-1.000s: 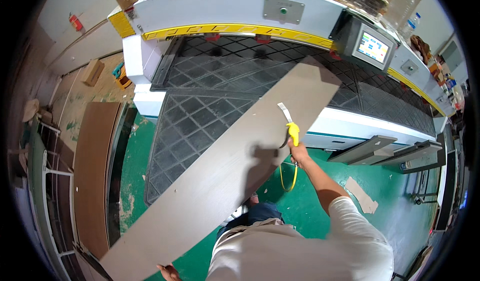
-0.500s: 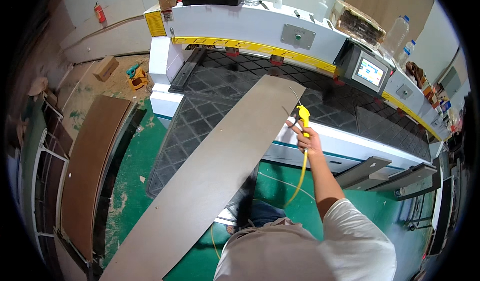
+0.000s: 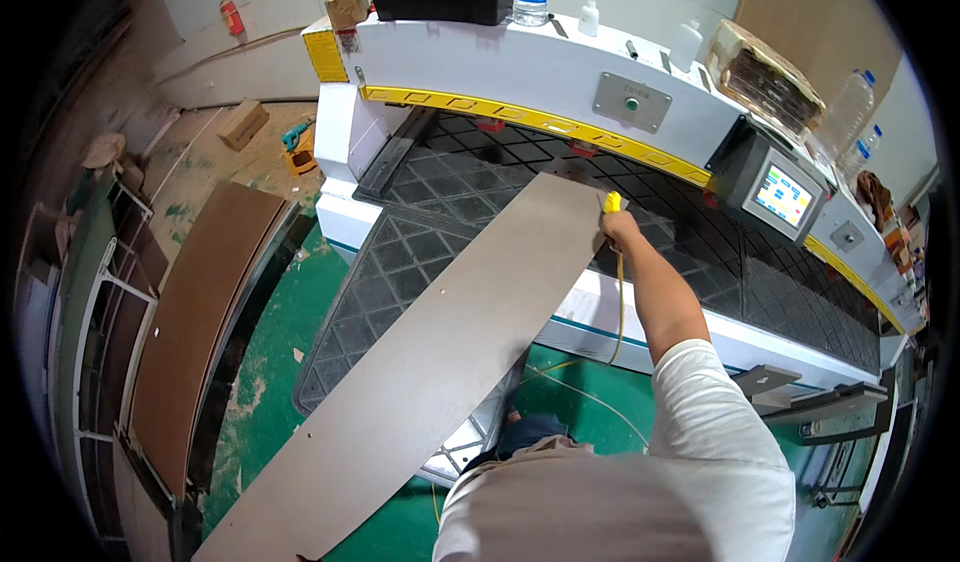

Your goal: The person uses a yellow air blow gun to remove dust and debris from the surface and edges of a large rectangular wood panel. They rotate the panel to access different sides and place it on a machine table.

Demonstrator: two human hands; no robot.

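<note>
My right hand (image 3: 621,229) is closed around a yellow air blow gun (image 3: 612,202), its fingers mostly hidden from above. The gun is at the far right corner of a long grey-brown panel (image 3: 430,347); whether its nozzle touches the panel cannot be made out. From the grip a yellow hose (image 3: 621,307) hangs down past the machine's front. The panel slants from the lower left up onto the black quilted bed (image 3: 400,227) of a white machine, and a few small holes show in its face. My left hand cannot be made out.
A yellow-edged beam (image 3: 540,117) spans the bed, with a control screen (image 3: 780,197) at right. Bottles and a black toolbox (image 3: 440,2) stand on top. Brown boards (image 3: 205,332) lean at left beside a metal rack (image 3: 85,362). More panels (image 3: 825,402) jut out at right.
My right arm has reached forward, bringing the blow gun from beside the panel's right edge to its far corner. The hose swings with it. My view has shifted slightly.
</note>
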